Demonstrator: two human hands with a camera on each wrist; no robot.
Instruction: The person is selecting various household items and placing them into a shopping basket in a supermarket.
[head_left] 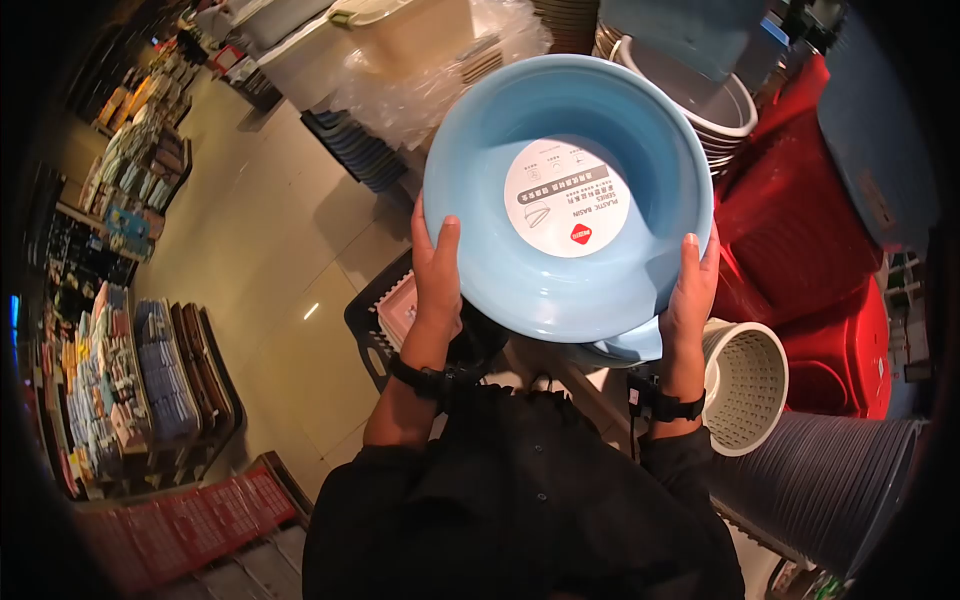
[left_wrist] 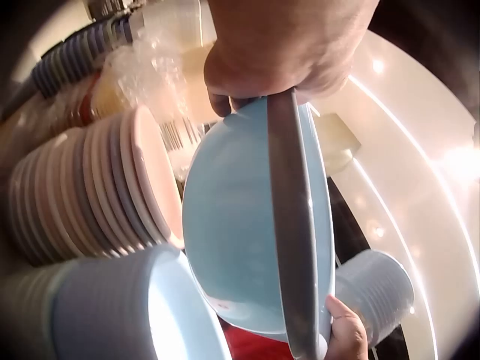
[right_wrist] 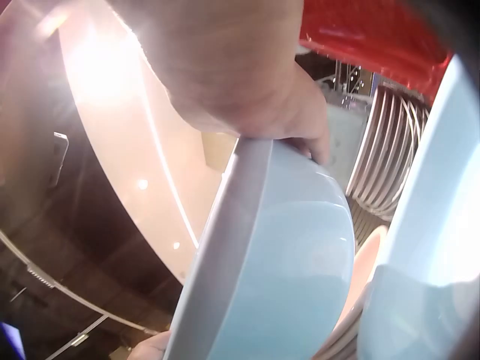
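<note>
A round light-blue plastic basin (head_left: 480,280) is held up in front of the body, tilted so its inside faces the head camera. On its bottom is a round white label (head_left: 540,225) with a red diamond and the words "PLASTIC BASIN". My left hand (head_left: 436,275) grips the rim on the left, thumb on the inner side and fingers behind. On the opposite side, my right hand (head_left: 690,290) grips the rim the same way. The left wrist view shows the basin (left_wrist: 232,217) edge-on, with curled left fingertips against its outer wall. In the right wrist view, right fingers wrap over the outside.
Red plastic goods (head_left: 800,210), a pale perforated basket (head_left: 745,390) and a dark nested stack (head_left: 820,480) stand at the right. Stacked basins (left_wrist: 90,187) lie close beyond the held one. A tiled aisle (head_left: 280,290) and shelves of folded goods (head_left: 120,380) are at the left.
</note>
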